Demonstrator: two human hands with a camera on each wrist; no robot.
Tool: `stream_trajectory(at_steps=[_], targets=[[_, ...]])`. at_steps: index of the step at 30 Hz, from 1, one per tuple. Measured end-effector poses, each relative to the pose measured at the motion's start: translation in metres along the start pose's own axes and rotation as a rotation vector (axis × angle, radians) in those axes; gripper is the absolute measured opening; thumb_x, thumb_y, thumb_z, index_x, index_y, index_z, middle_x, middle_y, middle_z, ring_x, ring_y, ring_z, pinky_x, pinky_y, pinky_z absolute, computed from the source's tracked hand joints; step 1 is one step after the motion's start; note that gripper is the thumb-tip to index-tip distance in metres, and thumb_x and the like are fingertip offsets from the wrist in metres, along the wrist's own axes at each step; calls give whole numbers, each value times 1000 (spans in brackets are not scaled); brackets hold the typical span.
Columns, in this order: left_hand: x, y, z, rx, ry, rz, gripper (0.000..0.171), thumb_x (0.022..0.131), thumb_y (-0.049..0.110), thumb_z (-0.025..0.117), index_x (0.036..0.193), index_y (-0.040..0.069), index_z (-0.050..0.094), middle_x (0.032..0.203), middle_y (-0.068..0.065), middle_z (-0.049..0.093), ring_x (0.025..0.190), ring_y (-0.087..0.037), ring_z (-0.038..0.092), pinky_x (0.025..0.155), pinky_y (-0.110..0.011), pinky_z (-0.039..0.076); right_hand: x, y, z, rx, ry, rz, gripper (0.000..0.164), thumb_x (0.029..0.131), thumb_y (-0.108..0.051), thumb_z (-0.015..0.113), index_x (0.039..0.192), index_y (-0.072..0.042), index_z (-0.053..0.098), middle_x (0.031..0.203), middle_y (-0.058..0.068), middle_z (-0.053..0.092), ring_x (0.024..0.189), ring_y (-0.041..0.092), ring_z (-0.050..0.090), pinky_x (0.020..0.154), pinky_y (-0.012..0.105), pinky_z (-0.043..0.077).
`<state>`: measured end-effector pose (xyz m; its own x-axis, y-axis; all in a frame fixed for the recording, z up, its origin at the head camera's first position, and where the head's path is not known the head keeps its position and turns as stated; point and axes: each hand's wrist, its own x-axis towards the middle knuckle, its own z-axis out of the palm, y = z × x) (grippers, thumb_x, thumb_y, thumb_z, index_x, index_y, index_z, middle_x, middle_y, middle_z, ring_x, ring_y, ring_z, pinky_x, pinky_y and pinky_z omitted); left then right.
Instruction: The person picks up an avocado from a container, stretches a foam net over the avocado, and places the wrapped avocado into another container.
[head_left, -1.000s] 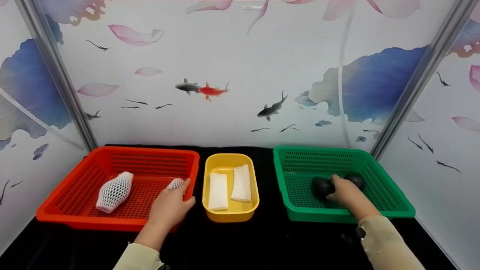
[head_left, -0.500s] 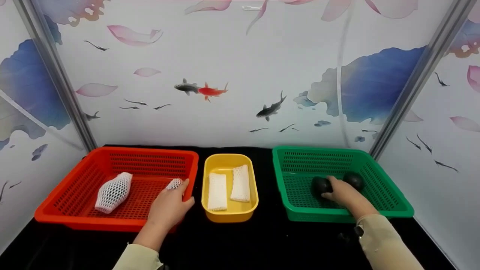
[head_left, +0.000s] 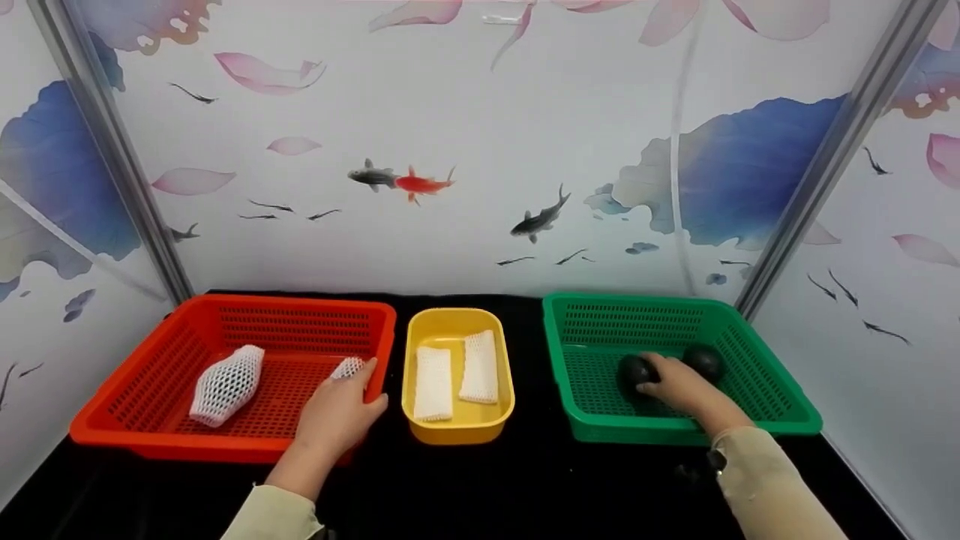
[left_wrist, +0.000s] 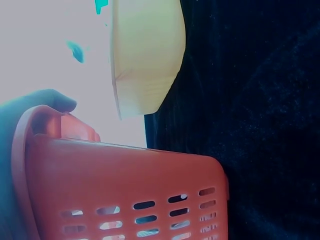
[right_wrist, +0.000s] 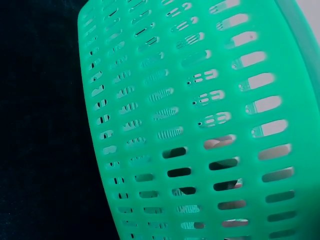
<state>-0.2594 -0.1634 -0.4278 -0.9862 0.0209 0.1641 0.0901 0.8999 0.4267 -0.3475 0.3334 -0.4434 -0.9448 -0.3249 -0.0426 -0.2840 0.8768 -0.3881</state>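
Note:
In the head view, the right hand (head_left: 679, 386) holds a dark ball (head_left: 634, 376) inside the green basket, with fingers and thumb on its right side. A second dark ball (head_left: 703, 363) lies behind that hand. The left hand (head_left: 337, 409) reaches over the right end of the red basket, beside a partly covered white foam net (head_left: 347, 367). Its fingers are mostly hidden, so its hold is unclear; in the left wrist view a digit (left_wrist: 62, 102) extends above the basket's rim. Another foam net (head_left: 227, 385), bulging in the middle, lies farther left.
The red basket (head_left: 285, 303), a yellow tub (head_left: 459, 435) and the green basket (head_left: 637, 431) stand in a row on black cloth (head_left: 480, 495). Two flat white foam nets (head_left: 433, 382) lie in the tub. Patterned panels (head_left: 450, 90) enclose the back and sides.
The right hand has shifted slightly left, farther over the dark ball. The left hand stays at the same place in the red basket. The head view has drifted a little.

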Motion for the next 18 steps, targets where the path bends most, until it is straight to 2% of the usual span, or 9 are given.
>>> stream_trajectory(at_steps=[7, 10, 13, 16, 18], targets=[[1, 3, -2, -8, 3, 9, 59, 91, 32, 66, 140, 2, 50, 133, -23, 55, 122, -41, 50, 98, -55, 40, 1, -1, 1, 61, -18, 11, 56, 101, -23, 54, 147, 2, 34, 143, 38, 34, 129, 57, 30, 98, 68, 30], [2, 7, -5, -26, 9, 1, 56, 91, 32, 66, 138, 3, 53, 136, -23, 51, 125, -41, 47, 99, -57, 39, 1, -2, 0, 68, -21, 7, 54, 101, -23, 53, 147, -1, 36, 141, 39, 34, 127, 58, 33, 95, 68, 32], [2, 13, -8, -52, 37, 4, 52, 92, 32, 65, 136, 6, 55, 133, -21, 52, 121, -39, 49, 96, -55, 41, 0, -3, -1, 76, -28, 8, 52, 101, -23, 53, 146, -1, 38, 140, 40, 33, 124, 57, 37, 93, 67, 35], [2, 22, -11, -46, 78, 40, 48, 92, 32, 65, 135, 10, 57, 126, -15, 55, 115, -33, 53, 91, -50, 46, 0, -4, -1, 74, -26, 3, 52, 100, -21, 55, 145, -1, 39, 139, 40, 33, 124, 57, 37, 93, 67, 35], [2, 29, -11, -11, 118, 98, 45, 92, 31, 65, 132, 11, 60, 122, -12, 57, 111, -30, 55, 89, -47, 48, 0, -4, -1, 72, -21, -3, 51, 99, -18, 56, 145, -2, 41, 139, 39, 34, 124, 56, 37, 94, 67, 35]])
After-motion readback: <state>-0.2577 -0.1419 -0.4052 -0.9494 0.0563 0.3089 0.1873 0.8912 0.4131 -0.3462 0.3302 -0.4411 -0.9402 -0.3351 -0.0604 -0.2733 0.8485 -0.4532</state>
